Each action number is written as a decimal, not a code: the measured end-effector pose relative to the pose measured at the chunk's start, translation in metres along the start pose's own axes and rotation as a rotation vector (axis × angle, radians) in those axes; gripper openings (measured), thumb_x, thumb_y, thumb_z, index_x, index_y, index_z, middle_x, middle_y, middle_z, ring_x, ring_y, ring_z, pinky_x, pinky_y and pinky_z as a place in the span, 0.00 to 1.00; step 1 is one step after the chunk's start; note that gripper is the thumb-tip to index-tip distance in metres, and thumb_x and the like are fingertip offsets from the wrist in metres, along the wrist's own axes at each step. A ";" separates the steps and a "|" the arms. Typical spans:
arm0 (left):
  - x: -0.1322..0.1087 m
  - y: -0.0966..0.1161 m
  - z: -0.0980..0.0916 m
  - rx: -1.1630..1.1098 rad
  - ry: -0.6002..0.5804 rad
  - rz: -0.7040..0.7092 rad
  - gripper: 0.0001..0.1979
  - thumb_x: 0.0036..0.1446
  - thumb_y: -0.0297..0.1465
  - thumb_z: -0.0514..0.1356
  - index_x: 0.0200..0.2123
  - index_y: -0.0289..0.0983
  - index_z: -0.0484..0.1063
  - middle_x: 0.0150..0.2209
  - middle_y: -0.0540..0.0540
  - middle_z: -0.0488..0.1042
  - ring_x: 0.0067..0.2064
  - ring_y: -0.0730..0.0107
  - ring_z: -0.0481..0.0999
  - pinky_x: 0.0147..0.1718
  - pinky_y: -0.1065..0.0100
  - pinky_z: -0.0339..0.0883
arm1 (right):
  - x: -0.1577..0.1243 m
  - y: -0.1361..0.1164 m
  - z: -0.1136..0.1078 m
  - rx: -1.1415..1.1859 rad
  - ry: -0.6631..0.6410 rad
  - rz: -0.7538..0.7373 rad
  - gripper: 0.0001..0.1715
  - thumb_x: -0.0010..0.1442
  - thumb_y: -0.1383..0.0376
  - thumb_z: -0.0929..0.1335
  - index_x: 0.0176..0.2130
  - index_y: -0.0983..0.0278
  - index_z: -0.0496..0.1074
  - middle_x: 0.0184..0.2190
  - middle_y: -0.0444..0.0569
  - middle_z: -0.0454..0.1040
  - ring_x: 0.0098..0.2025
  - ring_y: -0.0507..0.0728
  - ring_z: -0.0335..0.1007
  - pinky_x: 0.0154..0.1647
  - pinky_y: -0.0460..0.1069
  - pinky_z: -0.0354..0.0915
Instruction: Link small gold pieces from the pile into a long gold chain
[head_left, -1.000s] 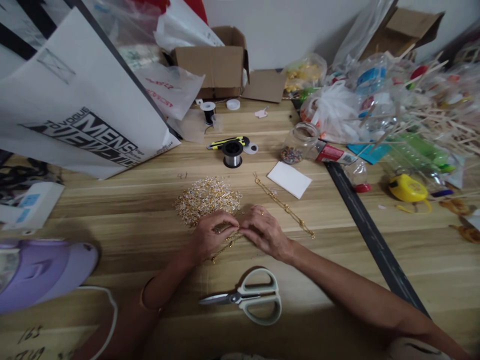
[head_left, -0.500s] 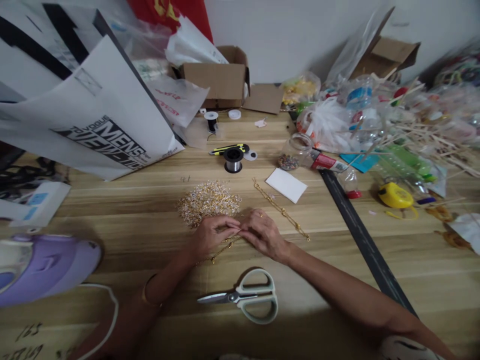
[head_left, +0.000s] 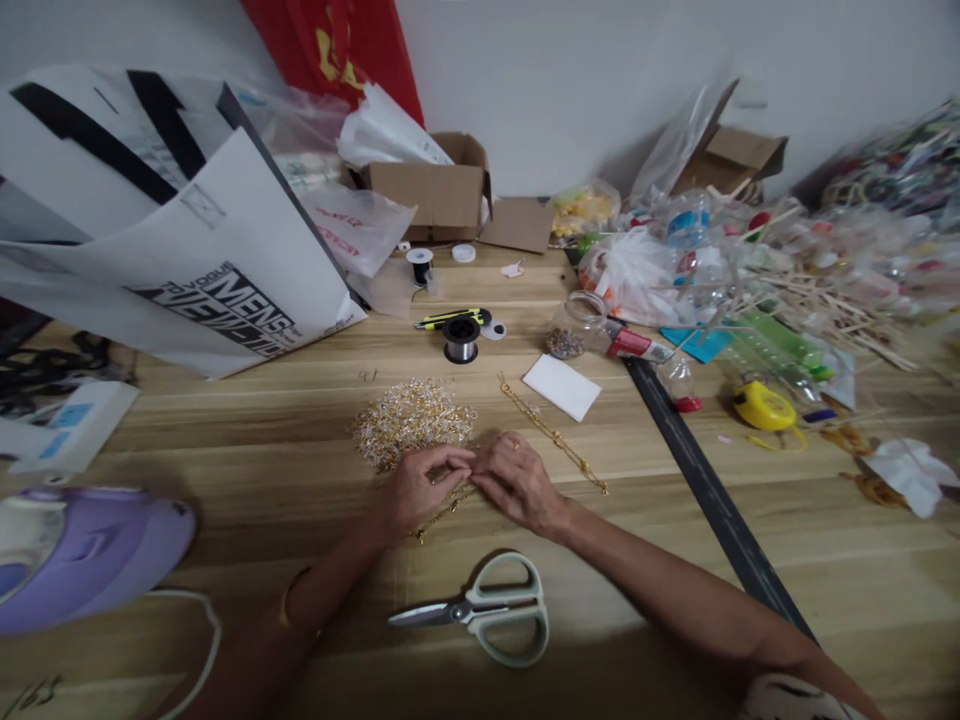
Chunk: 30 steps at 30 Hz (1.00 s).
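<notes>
My left hand (head_left: 420, 487) and my right hand (head_left: 519, 484) meet at the fingertips, just in front of a heap of small gold and clear beads (head_left: 411, 420). Both are closed in a pinch on a thin gold chain (head_left: 448, 508), which hangs down below the left fingers to the table. The exact piece between the fingertips is hidden. To the right of my right hand, a second gold chain (head_left: 556, 437) lies stretched out on the wood. Scissors (head_left: 480, 608) with pale handles rest below the hands, blades pointing left.
Behind the heap stand a wire spool (head_left: 460, 342) and a yellow-black cutter (head_left: 442, 319). A white card (head_left: 562, 387), a clear jar (head_left: 576, 325) and a yellow tape measure (head_left: 763, 405) lie right. A purple iron (head_left: 105, 550) and a large white bag (head_left: 225, 250) stand left.
The view has tilted up a little, so everything sits slightly lower in the picture. My hands stay together on the chain with barely any shift.
</notes>
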<state>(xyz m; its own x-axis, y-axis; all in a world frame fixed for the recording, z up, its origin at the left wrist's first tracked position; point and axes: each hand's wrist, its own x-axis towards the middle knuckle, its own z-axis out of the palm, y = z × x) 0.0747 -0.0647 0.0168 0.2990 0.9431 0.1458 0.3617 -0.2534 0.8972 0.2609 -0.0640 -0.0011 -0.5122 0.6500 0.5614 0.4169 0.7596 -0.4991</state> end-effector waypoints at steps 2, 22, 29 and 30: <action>0.000 -0.001 0.000 -0.010 0.000 -0.001 0.08 0.50 0.26 0.61 0.35 0.35 0.75 0.28 0.47 0.79 0.30 0.71 0.77 0.32 0.72 0.70 | 0.000 -0.001 -0.001 -0.010 -0.009 0.002 0.04 0.62 0.67 0.63 0.37 0.64 0.68 0.30 0.48 0.72 0.35 0.55 0.64 0.41 0.53 0.60; 0.002 -0.004 -0.001 -0.152 0.051 -0.022 0.06 0.51 0.28 0.62 0.35 0.33 0.74 0.29 0.46 0.77 0.31 0.72 0.76 0.33 0.72 0.70 | -0.001 0.000 -0.005 0.189 0.227 0.301 0.04 0.57 0.68 0.60 0.32 0.63 0.64 0.28 0.47 0.66 0.33 0.55 0.62 0.35 0.51 0.60; 0.002 0.001 -0.002 -0.162 0.042 -0.023 0.07 0.51 0.28 0.62 0.36 0.33 0.74 0.28 0.46 0.77 0.31 0.71 0.76 0.34 0.71 0.70 | 0.001 -0.004 -0.008 0.192 0.159 0.201 0.07 0.58 0.62 0.65 0.36 0.64 0.66 0.31 0.49 0.69 0.35 0.57 0.64 0.37 0.53 0.61; 0.002 0.002 -0.002 -0.162 0.040 -0.025 0.07 0.51 0.28 0.62 0.36 0.34 0.74 0.29 0.46 0.77 0.31 0.71 0.77 0.34 0.71 0.70 | 0.002 -0.004 -0.007 0.173 0.139 0.156 0.09 0.57 0.61 0.66 0.37 0.64 0.66 0.31 0.49 0.70 0.35 0.57 0.64 0.37 0.53 0.61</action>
<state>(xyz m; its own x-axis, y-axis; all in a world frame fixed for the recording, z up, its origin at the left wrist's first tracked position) 0.0745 -0.0627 0.0192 0.2552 0.9572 0.1364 0.2206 -0.1950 0.9557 0.2634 -0.0660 0.0069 -0.3390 0.7648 0.5479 0.3420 0.6427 -0.6855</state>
